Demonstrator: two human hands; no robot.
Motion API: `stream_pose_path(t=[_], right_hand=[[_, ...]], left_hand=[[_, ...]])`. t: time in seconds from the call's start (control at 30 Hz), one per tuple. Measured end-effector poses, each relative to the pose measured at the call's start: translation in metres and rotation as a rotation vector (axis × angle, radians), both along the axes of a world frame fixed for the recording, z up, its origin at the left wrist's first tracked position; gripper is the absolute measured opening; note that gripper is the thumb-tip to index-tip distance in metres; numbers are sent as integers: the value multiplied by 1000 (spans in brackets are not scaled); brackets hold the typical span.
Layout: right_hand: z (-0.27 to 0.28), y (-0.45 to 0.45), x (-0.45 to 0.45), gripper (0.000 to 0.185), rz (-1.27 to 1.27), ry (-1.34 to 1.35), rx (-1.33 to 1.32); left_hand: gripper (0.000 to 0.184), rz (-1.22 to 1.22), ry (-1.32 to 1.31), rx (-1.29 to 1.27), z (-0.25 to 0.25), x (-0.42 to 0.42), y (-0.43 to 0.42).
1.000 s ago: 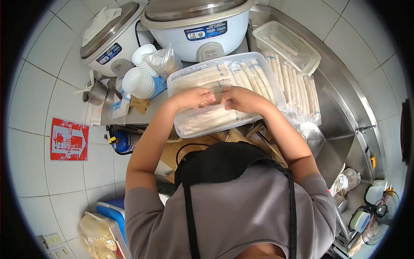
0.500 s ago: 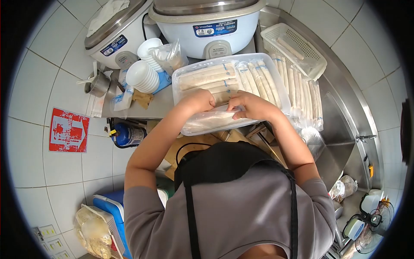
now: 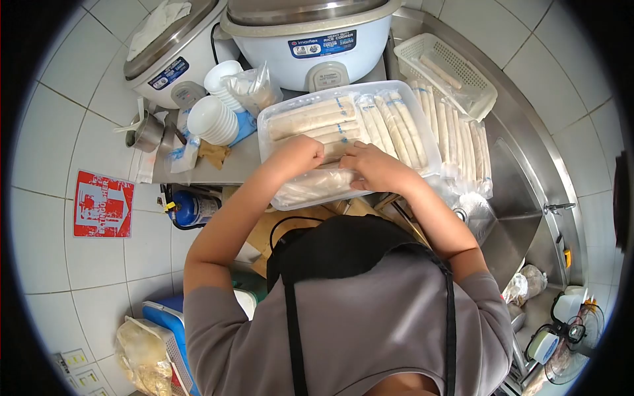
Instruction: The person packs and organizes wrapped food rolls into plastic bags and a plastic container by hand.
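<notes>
A clear plastic tub (image 3: 432, 142) holds several long pale rolls (image 3: 310, 119) in plastic wrapping with blue print. My left hand (image 3: 302, 156) is over the front left of the tub, its fingers curled in against the wrapping; what they pinch is too small to tell. Beside it, my right hand (image 3: 373, 166) lies on the front rolls, with its fingers partly bent and apart over the plastic. A wrapped bundle (image 3: 314, 187) lies along the tub's near side, below both hands. More wrapped rolls (image 3: 456, 138) lie side by side to the right of the tub.
Two rice cookers (image 3: 310, 46) stand behind. White bowls (image 3: 212, 120), a plastic bag (image 3: 254, 89) and a metal pot (image 3: 146, 134) are at the left. A white basket (image 3: 485, 99) sits back right, near a steel sink (image 3: 515, 191). A blue extinguisher (image 3: 191, 208) is below the counter.
My hands have stayed over the tub's front part, where my right hand's fingers have shifted on the wrapping. The view has moved slightly.
</notes>
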State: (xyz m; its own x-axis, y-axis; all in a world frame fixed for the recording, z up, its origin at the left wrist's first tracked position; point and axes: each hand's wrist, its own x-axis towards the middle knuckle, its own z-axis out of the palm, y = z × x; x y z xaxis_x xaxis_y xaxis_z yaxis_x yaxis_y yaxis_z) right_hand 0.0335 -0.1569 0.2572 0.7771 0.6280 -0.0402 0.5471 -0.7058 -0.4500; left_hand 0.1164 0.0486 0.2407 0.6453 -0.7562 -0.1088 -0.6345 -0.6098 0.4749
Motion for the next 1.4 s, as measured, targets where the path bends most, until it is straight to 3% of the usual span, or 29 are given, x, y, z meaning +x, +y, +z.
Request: stream_pose_path(t=[0.1, 0.3, 0.4, 0.5, 0.6, 0.7, 0.9, 1.0, 1.1, 1.17, 1.3, 1.33, 1.4], right_hand=[[-7, -7, 0, 38, -4, 38, 176], [-7, -9, 3, 42, -11, 132, 171], [-1, -9, 4, 42, 27, 110, 185], [-1, -16, 6, 41, 47, 107, 207], [-5, -19, 5, 43, 17, 127, 224], [-7, -21, 17, 47, 105, 169, 277], [-16, -29, 45, 50, 34, 470, 452], [-11, -30, 48, 51, -172, 221, 592], [-5, -35, 45, 51, -551, 34, 803], [-2, -35, 37, 53, -851, -32, 941], [-3, 1, 8, 62, -1008, 399, 1299], [-9, 5, 4, 63, -1027, 292, 1307], [-10, 3, -11, 61, -1000, -33, 1039]], left_hand=[[13, -26, -138, -54, -6, -6, 5], [22, -21, 83, 131, -4, -12, 5], [39, -89, 125, 178, 2, -12, 5], [58, -11, 391, 273, 22, -22, -1], [69, -198, 350, 368, 15, -19, -2], [71, -144, 382, 254, 6, -21, 0], [66, -145, 819, 96, 1, -1, -5], [69, 8, 1117, -9, 8, 8, 0], [70, 155, 1108, -353, 22, 4, 6], [70, 193, 1176, -431, 18, 12, 4], [64, 234, 1153, -503, 17, 2, -17], [63, 260, 1140, -517, 18, -1, -20], [61, 330, 1157, -506, 25, -10, -19]])
